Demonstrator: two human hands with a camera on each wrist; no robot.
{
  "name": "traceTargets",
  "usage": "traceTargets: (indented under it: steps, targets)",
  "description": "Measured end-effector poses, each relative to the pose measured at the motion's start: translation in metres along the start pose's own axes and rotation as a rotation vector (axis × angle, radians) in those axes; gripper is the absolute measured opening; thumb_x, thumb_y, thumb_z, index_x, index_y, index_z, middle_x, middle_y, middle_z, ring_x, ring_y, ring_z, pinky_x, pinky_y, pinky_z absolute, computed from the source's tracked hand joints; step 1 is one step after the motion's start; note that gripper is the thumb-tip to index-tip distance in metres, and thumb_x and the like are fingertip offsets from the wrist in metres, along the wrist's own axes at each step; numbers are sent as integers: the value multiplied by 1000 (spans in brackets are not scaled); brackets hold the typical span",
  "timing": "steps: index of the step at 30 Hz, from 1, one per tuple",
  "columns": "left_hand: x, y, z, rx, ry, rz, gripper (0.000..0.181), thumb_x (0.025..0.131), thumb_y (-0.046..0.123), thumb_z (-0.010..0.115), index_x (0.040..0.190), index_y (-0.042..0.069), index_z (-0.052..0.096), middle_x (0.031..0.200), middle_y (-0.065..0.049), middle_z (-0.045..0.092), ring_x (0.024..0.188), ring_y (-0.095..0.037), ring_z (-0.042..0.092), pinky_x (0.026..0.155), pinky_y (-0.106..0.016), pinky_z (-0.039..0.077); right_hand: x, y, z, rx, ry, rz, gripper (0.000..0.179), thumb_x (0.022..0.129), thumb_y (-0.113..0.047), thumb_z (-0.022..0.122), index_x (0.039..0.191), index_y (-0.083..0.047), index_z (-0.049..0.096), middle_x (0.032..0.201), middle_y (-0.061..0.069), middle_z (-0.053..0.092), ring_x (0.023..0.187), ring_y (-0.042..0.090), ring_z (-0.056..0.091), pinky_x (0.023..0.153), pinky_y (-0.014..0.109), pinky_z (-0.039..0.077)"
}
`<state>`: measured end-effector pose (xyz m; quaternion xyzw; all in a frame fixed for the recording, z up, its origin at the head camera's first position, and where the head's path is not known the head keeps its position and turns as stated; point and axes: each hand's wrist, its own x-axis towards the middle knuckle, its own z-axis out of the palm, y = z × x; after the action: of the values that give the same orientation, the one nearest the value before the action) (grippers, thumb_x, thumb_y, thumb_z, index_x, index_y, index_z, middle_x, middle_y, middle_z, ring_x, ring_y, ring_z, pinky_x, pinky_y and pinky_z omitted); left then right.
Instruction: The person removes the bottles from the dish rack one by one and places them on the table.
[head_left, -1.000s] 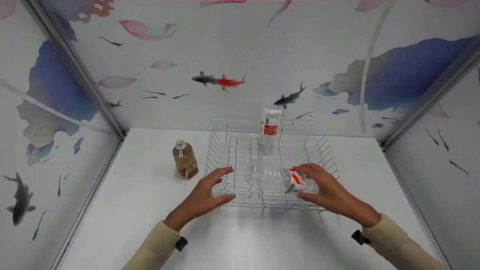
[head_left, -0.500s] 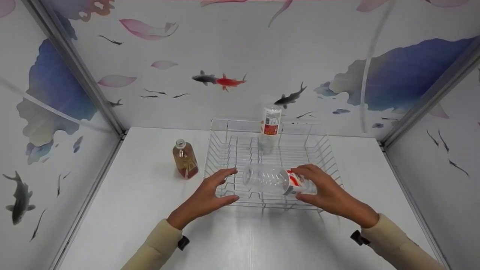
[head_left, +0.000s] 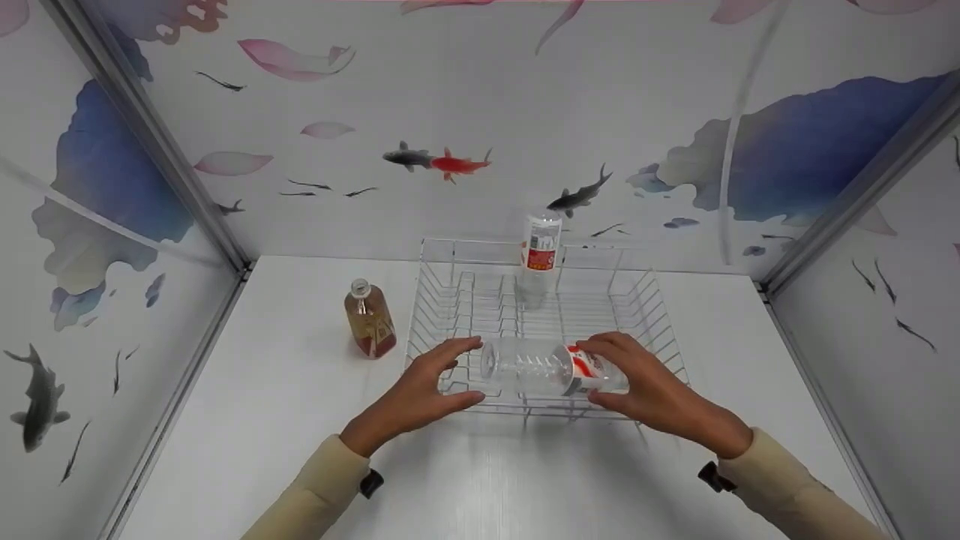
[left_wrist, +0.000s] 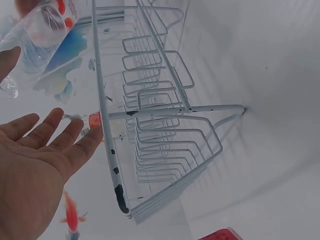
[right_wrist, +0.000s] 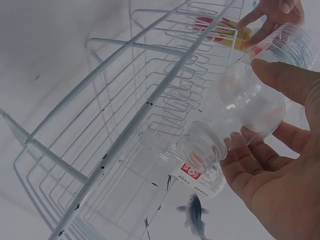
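My right hand (head_left: pixel 637 379) holds a clear plastic bottle (head_left: pixel 532 366) sideways above the wire rack (head_left: pixel 487 409), thumb and fingers around its red-and-white label end. In the right wrist view the bottle's open neck (right_wrist: pixel 202 145) points past my right fingers. Facing it from the left is my left hand (head_left: pixel 427 386), thumb and fingers spread near the bottle's base; contact cannot be made out. The left wrist view shows the left palm (left_wrist: pixel 25 185) bare, its fingers extended beside the rack's rim. A second clear bottle (head_left: pixel 541 251) with a red-and-white label stands in the rack's back part.
Left of the rack, an amber bottle (head_left: pixel 371 322) with a reddish lower part stands uncapped on the white table (head_left: pixel 285 420). Walls printed with fish and petals rise behind and on both sides. The back wall (head_left: pixel 480 90) is close behind the rack.
The held bottle has shifted slightly left and toward me with my right hand. My left hand has moved a little to the right, closer to the bottle's base. The other bottles have stayed put.
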<state>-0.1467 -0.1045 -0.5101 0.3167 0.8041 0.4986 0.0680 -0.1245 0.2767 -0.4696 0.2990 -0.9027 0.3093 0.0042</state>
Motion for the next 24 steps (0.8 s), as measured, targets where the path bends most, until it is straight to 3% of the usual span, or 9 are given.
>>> traceTargets:
  steps: [11,18,24]
  targets:
    - [4,3,7,-28,-22,-24,78,99,28,86,165,11,48,164,-12,55,153,-25,50,122,-50,49,0,-1,0,-17,-20,14,79,88,-9,95,158,-15,58,154,5,57,139,28,55,111,51,59]
    - [6,4,12,-79,-31,-27,78,98,23,87,164,9,48,161,-14,57,151,-35,51,123,-48,48,1,-4,0,-21,-15,-7,79,88,-8,95,157,-15,58,154,6,56,140,28,54,111,49,59]
    - [7,4,17,-81,-25,-13,79,98,27,87,165,13,47,159,-11,59,149,-26,53,122,-46,50,2,-4,1,-43,-22,-14,80,87,-7,95,157,-13,58,154,7,56,141,28,54,111,51,59]
